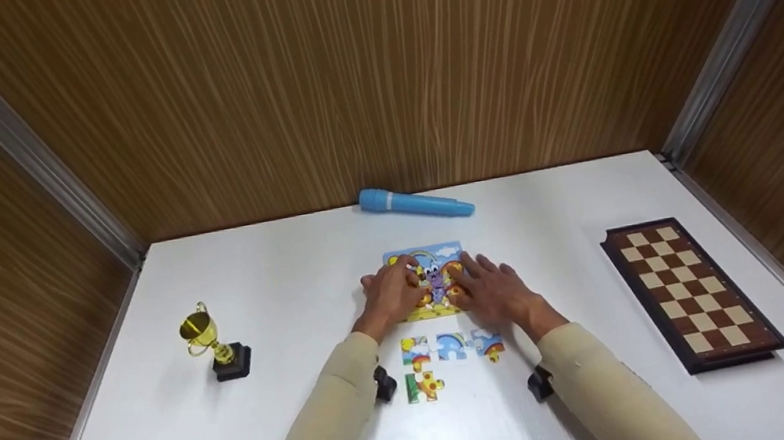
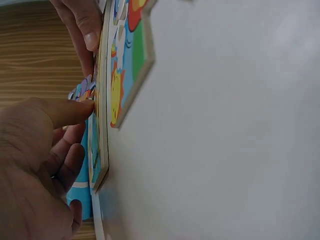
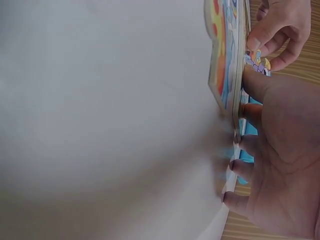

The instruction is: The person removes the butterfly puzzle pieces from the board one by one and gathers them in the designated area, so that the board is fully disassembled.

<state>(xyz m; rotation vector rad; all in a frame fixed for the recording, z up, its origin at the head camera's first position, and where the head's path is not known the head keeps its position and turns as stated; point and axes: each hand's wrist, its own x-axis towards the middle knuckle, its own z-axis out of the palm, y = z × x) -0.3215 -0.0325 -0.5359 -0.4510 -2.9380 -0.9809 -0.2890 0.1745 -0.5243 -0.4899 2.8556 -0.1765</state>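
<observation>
A colourful cartoon jigsaw board (image 1: 425,254) lies flat in the middle of the white table (image 1: 280,277). My left hand (image 1: 391,290) rests on its left part with bent fingers; in the left wrist view the thumb (image 2: 82,109) presses against the board's near edge (image 2: 104,150). My right hand (image 1: 489,284) lies on the board's right side with its fingers spread and nearly straight (image 3: 239,170). Several loose jigsaw pieces (image 1: 450,345) sit just in front of the board, between my forearms, with one more piece (image 1: 424,386) nearer to me. Neither hand holds a loose piece.
A blue cylindrical torch (image 1: 416,202) lies by the back wall. A small gold trophy (image 1: 212,340) stands at the left. A brown chessboard (image 1: 692,293) lies at the right, close to the table edge. Wood-panelled walls enclose the table on three sides.
</observation>
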